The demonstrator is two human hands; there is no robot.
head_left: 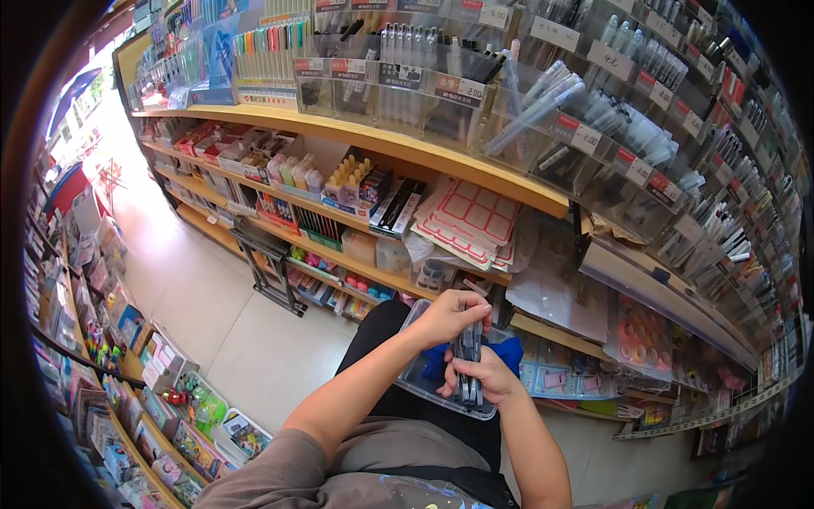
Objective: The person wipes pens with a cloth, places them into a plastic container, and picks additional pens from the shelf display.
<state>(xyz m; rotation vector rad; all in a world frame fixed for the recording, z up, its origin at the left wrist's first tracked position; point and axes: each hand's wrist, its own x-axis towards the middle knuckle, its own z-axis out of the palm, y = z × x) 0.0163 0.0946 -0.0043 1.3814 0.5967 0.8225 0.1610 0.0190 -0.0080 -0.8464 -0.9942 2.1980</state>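
Observation:
A bundle of dark, slim pens (467, 348) is held upright between my two hands, over a clear plastic box (413, 381) on my lap. My left hand (455, 319) has its fingers closed around the upper end of the bundle. Lower down, my right hand (489, 375) grips the same bundle from the right side, its fingers wrapped round it. Blue cloth (509, 352) shows in the box behind my hands and on both sides of the pens.
Clear pen racks (373, 93) with price labels stand on the wooden shelf (339, 134) ahead. Red-bordered label sheets (466, 222) lie on a lower shelf. A folded black metal frame (270, 265) leans at the shelves, left. Racks of small goods line the far left.

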